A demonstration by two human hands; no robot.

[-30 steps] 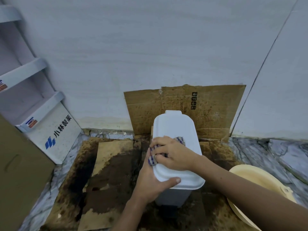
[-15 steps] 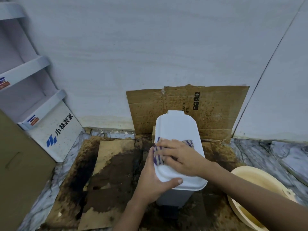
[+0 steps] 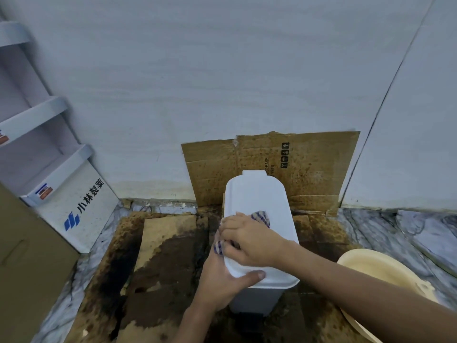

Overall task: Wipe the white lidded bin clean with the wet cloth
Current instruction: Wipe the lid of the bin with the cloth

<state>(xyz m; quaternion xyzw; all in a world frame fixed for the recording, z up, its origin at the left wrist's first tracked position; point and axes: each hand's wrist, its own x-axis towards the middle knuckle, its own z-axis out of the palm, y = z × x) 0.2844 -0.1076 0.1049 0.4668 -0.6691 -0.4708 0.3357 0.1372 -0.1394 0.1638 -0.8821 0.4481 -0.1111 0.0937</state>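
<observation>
- The right hand (image 3: 249, 240) presses a bunched blue-and-white striped wet cloth (image 3: 260, 217) onto the closed lid of the white plastic lidded bin (image 3: 257, 194), fingers curled over it; the lid's long axis runs away from the knuckles towards a stained cardboard sheet (image 3: 309, 164); most bare lid lies beyond the fingertips
- The left hand (image 3: 222, 276) clasps the bin's near left corner, thumb on the rim; its fingers are hidden behind the bin; most of the cloth is covered too

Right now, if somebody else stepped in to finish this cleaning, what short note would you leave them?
Left hand: grips the near left corner of the white bin, thumb over the lid edge, steadying it.
Right hand: presses the striped cloth onto the closed lid, near its left edge.
The bin stands on stained cardboard; the cream basin sits to its right.
Done: lid wiping under way.
Left: the lid's far end and the sides.
</observation>
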